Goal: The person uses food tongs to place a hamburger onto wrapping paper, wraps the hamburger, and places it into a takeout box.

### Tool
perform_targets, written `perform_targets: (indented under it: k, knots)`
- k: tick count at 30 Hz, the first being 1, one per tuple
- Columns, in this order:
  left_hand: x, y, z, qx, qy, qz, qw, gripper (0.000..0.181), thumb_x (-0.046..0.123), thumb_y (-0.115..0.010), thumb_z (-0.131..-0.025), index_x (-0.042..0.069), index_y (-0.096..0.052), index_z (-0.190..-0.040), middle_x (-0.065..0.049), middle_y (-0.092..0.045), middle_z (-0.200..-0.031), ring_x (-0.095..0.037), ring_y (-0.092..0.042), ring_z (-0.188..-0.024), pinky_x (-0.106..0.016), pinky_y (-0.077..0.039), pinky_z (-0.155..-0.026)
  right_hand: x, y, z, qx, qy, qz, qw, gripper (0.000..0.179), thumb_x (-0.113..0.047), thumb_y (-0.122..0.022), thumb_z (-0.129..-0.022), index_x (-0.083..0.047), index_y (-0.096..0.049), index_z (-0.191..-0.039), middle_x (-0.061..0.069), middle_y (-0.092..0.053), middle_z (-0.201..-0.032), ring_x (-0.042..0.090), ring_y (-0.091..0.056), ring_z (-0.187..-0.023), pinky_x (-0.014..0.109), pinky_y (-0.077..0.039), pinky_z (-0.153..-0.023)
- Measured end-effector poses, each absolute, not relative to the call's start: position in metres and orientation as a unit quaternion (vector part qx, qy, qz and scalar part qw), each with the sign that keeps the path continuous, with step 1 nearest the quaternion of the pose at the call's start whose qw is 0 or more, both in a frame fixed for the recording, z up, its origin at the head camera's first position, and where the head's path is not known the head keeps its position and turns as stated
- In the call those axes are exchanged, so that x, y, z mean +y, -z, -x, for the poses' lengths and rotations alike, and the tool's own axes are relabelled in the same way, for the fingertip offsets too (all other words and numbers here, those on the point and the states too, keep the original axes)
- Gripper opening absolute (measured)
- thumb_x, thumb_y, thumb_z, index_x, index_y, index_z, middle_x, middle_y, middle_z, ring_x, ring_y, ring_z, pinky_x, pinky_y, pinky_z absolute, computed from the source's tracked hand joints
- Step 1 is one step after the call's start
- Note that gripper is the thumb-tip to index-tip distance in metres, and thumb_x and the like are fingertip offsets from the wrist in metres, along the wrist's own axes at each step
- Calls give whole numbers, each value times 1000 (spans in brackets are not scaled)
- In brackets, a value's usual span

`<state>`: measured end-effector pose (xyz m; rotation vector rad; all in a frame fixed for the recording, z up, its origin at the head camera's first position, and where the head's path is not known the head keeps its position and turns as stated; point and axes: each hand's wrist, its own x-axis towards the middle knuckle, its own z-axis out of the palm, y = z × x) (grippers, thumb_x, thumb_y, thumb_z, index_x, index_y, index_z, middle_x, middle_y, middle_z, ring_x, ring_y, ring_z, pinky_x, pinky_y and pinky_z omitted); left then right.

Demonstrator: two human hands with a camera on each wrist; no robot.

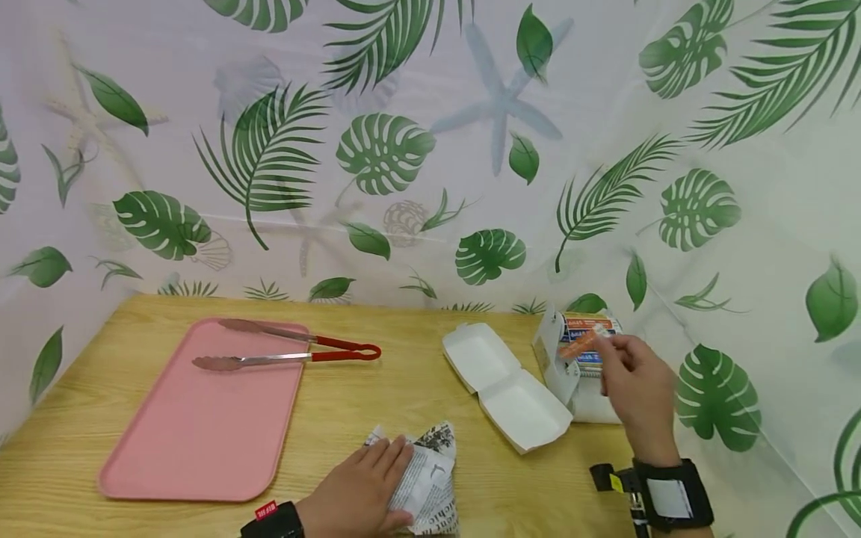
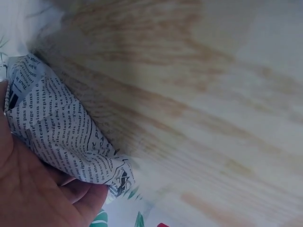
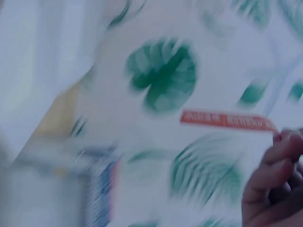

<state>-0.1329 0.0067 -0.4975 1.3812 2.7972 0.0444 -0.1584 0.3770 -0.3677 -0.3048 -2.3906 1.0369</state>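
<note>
A packet wrapped in newspaper-print paper lies at the table's front edge. My left hand rests on it with fingers laid across the top; the left wrist view shows the folded printed paper beside the fingers. Between thumb and fingertips, my right hand pinches a short strip of orange-red tape. In the right wrist view this tape strip sticks out from the fingers, with pale lettering on it. Just behind the right hand stands a white tape dispenser with several coloured rolls.
An unfolded white takeaway box lies left of the dispenser. At the left is a pink tray, with red-handled tongs lying across its far right part. A leaf-patterned cloth hangs behind the wooden table.
</note>
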Motion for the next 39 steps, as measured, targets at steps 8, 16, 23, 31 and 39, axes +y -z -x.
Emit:
perform_targets:
  k: [8,16,23,31,39]
  knots:
    - [7,492,137,895,-9,-446,-16,83,66,-33,-102,4,-32,-158,-15,-35,-161,-30,-39,-146,-42,-40,-113,293,367,141,-819,-539,-150,-128,28,-26,-59,-104,2,-65,-102,-3,-45,-60,8,-41,-48,25,-37,-43]
    - [6,495,133,898,-2,-441,-16,84,68,-37,-100,6,-38,-156,-12,-39,-160,-28,-42,-144,-42,-42,-111,270,442,155,-842,-472,-140,-221,25,-29,-63,-102,-7,-69,-93,-6,-42,-55,8,-37,-46,23,-32,-46]
    - [5,499,132,893,-7,-449,-20,82,66,-37,-101,5,-37,-156,-12,-37,-161,-27,-39,-146,-41,-41,-112,267,457,158,-866,-434,-174,-177,23,-27,-62,-102,-8,-66,-90,-5,-43,-55,7,-37,-45,22,-31,-46]
    - [5,498,133,890,-8,-455,-25,81,66,-38,-101,6,-37,-156,-10,-39,-160,-25,-39,-147,-41,-40,-113,263,463,162,-883,-407,-177,-150,24,-30,-62,-102,-12,-64,-87,-5,-45,-54,6,-40,-44,22,-33,-46]
    - [5,499,134,877,-15,-476,-63,78,63,-44,-101,12,-34,-158,-13,-44,-156,-27,-46,-141,-43,-47,-106,264,467,164,-896,-380,-183,-140,23,-31,-61,-102,-14,-64,-86,-6,-46,-52,5,-40,-42,22,-33,-45]
